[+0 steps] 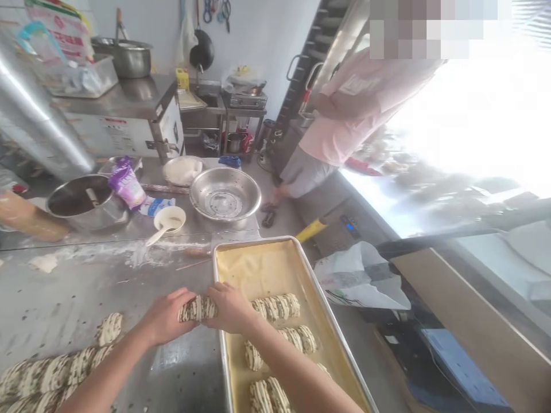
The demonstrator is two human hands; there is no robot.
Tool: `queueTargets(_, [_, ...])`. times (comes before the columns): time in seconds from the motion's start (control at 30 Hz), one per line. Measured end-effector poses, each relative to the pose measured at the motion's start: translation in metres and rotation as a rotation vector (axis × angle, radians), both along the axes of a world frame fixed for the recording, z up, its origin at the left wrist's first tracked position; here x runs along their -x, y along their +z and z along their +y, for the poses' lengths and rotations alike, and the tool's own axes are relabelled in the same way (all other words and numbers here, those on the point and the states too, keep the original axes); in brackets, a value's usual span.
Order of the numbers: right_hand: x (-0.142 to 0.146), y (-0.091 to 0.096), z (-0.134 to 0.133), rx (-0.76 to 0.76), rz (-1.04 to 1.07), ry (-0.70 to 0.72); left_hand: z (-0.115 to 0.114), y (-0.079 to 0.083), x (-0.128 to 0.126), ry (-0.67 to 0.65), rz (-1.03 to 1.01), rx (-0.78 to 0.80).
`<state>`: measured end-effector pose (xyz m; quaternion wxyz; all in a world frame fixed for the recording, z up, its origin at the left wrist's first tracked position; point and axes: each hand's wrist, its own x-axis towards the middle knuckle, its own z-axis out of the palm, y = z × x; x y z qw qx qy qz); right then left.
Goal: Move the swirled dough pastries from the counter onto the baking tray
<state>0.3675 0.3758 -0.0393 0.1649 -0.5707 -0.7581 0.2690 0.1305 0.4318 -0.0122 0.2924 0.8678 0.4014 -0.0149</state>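
Observation:
Between my two hands is a short row of sliced dough rolls (pixel 197 309), pale with dark green flecks, held just off the tray's left edge. My left hand (pixel 169 316) closes on its left end, and my right hand (pixel 229 308) closes on its right end. The baking tray (pixel 297 244), lined with yellowish paper, lies under my right forearm. Similar sliced rows (pixel 282 307) rest in it, some partly hidden by that arm. More sliced rolls (pixel 51 371) lie at the lower left of the steel table, with one single piece (pixel 111 328) just behind them.
A steel bowl (pixel 225 192), a white scoop (pixel 169 220) and a steel pot (pixel 86 203) stand along the table's back. Flour (pixel 146 254) dusts the surface. A person in a pink shirt (pixel 340 126) stands at the upper right. A plastic bag (pixel 361 275) is right of the tray.

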Motion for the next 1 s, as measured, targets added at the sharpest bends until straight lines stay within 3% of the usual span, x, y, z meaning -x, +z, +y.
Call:
queueTargets(0.1, [-0.08,0.024,-0.017,-0.066,-0.047,-0.062,-0.006,0.011,-0.08,-0.039,-0.066,-0.072])
queueTargets(0.17, [-0.131,0.026,-0.023,-0.092,-0.087,-0.094,-0.006,0.005,-0.135,-0.072,-0.108,-0.117])
queueTargets(0.3, [-0.202,-0.008,-0.023,-0.038,-0.113,-0.118,-0.006,-0.038,-0.214,-0.114,-0.009,-0.23])
queueTargets(0.4, [-0.224,-0.043,-0.027,-0.004,-0.1,-0.114,-0.014,-0.074,-0.232,-0.111,0.113,-0.31])
queueTargets(0.5, [-0.231,-0.064,-0.041,-0.014,-0.066,-0.148,-0.028,-0.091,-0.225,-0.07,0.129,-0.387])
queueTargets(0.57, [-0.234,-0.067,-0.052,-0.031,-0.032,-0.204,-0.036,-0.091,-0.221,-0.101,0.113,-0.403])
queueTargets(0.67, [-0.241,-0.06,-0.068,0.025,0.011,-0.219,-0.045,-0.073,-0.221,-0.199,0.099,-0.357])
queueTargets(0.77, [-0.25,-0.044,-0.099,-0.032,0.105,-0.37,-0.067,-0.047,-0.204,-0.04,-0.023,-0.399])
queueTargets(0.83, [-0.255,-0.038,-0.135,-0.158,0.203,-0.578,-0.103,-0.035,-0.17,0.208,-0.148,-0.425])
queueTargets(0.9, [-0.252,-0.042,-0.182,-0.199,0.29,-0.743,-0.159,-0.03,-0.122,0.475,-0.167,-0.359])
queueTargets(1.0, [-0.227,-0.065,-0.262,-0.074,0.382,-0.838,-0.255,-0.034,-0.054,0.664,-0.007,-0.212])
